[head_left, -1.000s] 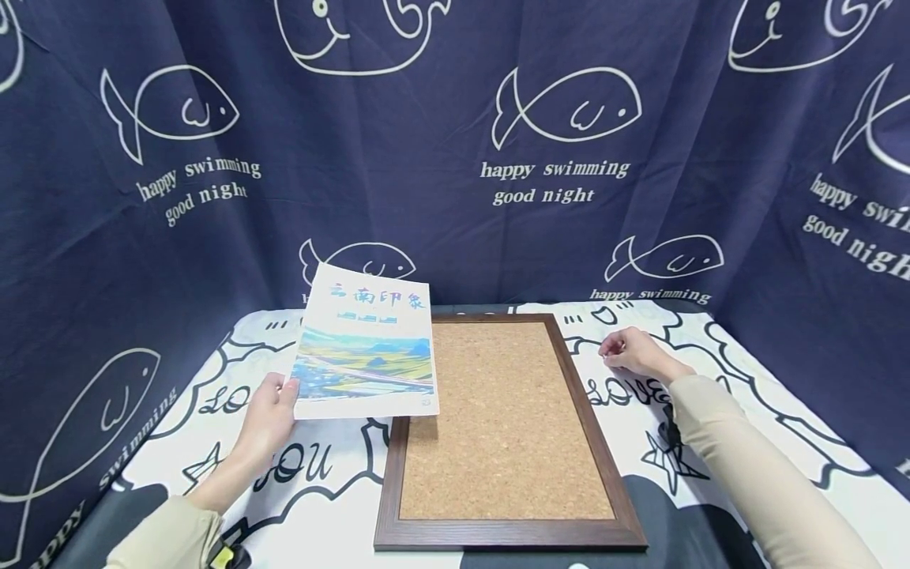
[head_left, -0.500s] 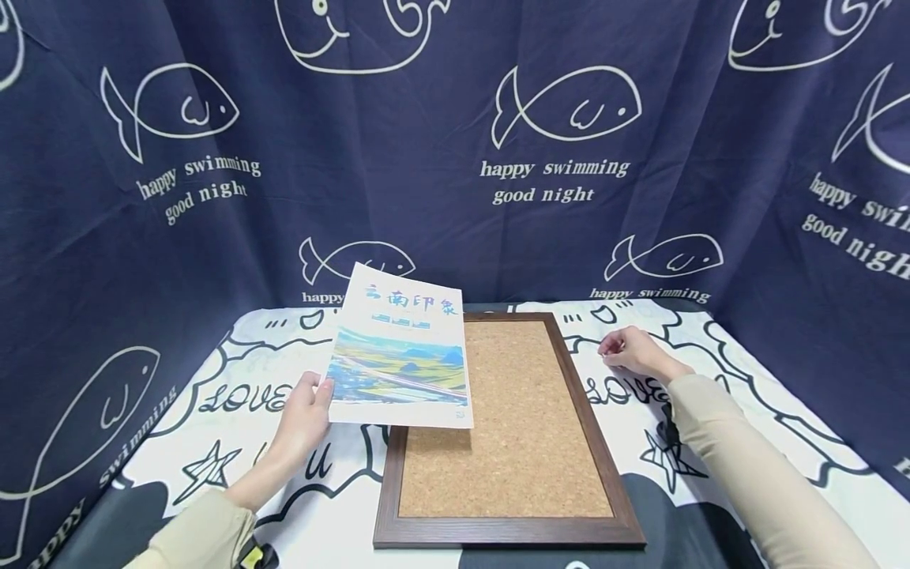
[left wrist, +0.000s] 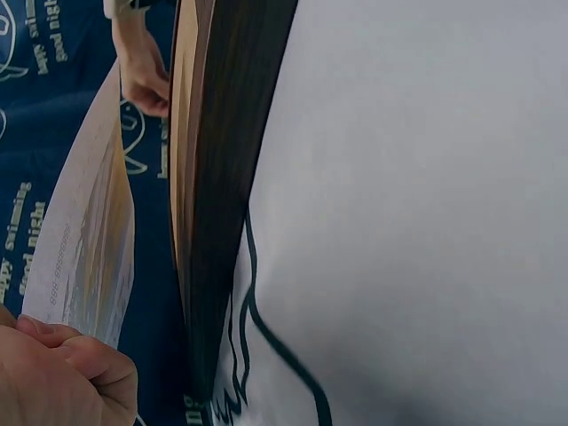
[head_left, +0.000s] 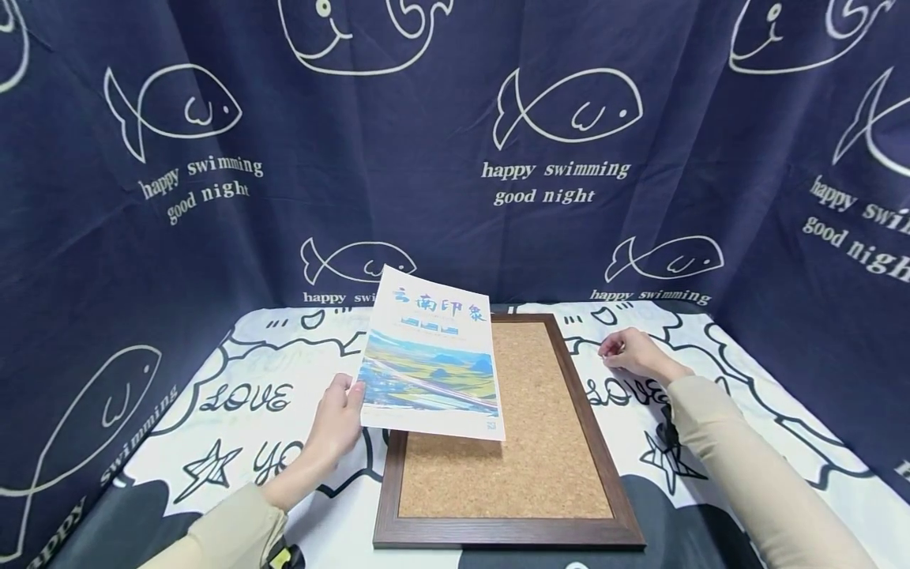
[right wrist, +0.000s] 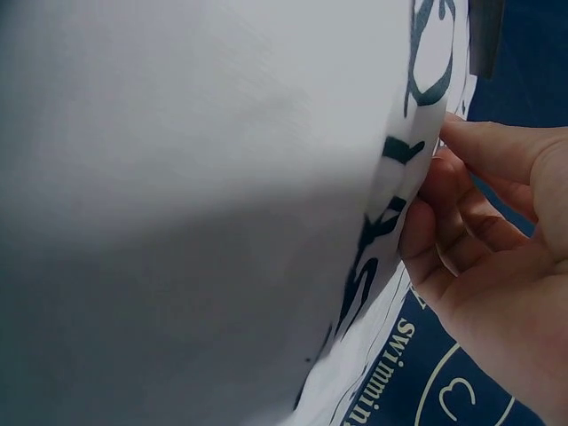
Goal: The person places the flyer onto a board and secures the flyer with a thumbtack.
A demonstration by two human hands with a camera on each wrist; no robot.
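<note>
My left hand (head_left: 340, 419) pinches the lower left edge of a printed paper poster (head_left: 430, 371), with blue Chinese lettering above a painted landscape. The sheet is held up, tilted, over the left part of a cork board (head_left: 508, 482) in a dark brown wooden frame (head_left: 508, 533). In the left wrist view, the poster (left wrist: 84, 222) bends slightly beyond my thumb and fingers. Right of the board, my right hand (head_left: 636, 353) is low at the white cloth, fingers curled and thumb near the index finger. Whether a small thing sits between those fingertips is unclear.
A white cloth (head_left: 245, 356) with black lettering and drawings covers the table. Behind and at both sides hangs a dark blue curtain (head_left: 441, 118) with white fish prints. A small black object (head_left: 667, 433) shows beside my right forearm.
My left hand has moved right with the poster, bringing it further over the cork board. The poster's lower edge now sits a little lower in view. My right hand stays in place.
</note>
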